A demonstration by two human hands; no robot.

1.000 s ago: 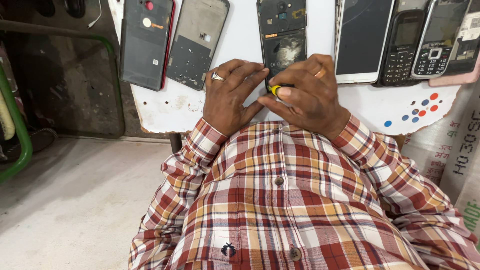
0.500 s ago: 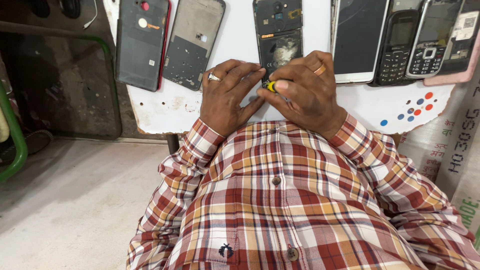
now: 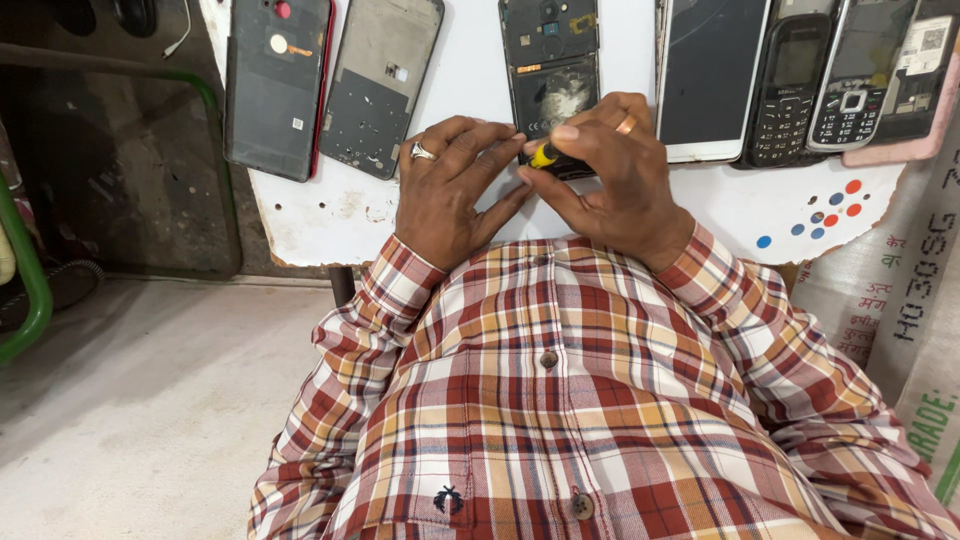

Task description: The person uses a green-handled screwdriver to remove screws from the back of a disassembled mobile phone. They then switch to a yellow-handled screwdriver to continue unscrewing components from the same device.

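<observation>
Hands meet at the near edge of the opened phone (image 3: 550, 75), which lies back-up with its cover off on the white board (image 3: 465, 100), roughly in the middle of the row of handsets. Your right hand (image 3: 610, 185) has thumb and forefinger pinched on a small yellow-handled tool (image 3: 545, 155), the fingers curled narrow around it, right at the phone's bottom edge; the tip itself is hidden under your fingers. Your left hand (image 3: 450, 190) lies flat and spread on the board, ringed finger outward, its fingertips reaching in to touch the right hand by the tool; it grips nothing that can be seen. To the left of the phone you have a bare strip of board, then a grey phone frame (image 3: 385, 85) and beyond it a dark back cover with a red rim (image 3: 275, 85), which overhangs the board's chipped left edge. To the right the room is tight: a white-edged phone with a dark screen (image 3: 710, 75) sits just beside your right knuckles, and two keypad phones (image 3: 790, 85) crowd in after it, with a pink-edged one at the far right. The board's near edge is ragged and runs just under your wrists, touching the plaid shirt cuffs (image 3: 400, 285). A cluster of coloured dots (image 3: 825, 210) marks the right corner of the board. Left of the board the concrete floor (image 3: 130, 400) lies open, bounded by a green pipe (image 3: 30, 270).
</observation>
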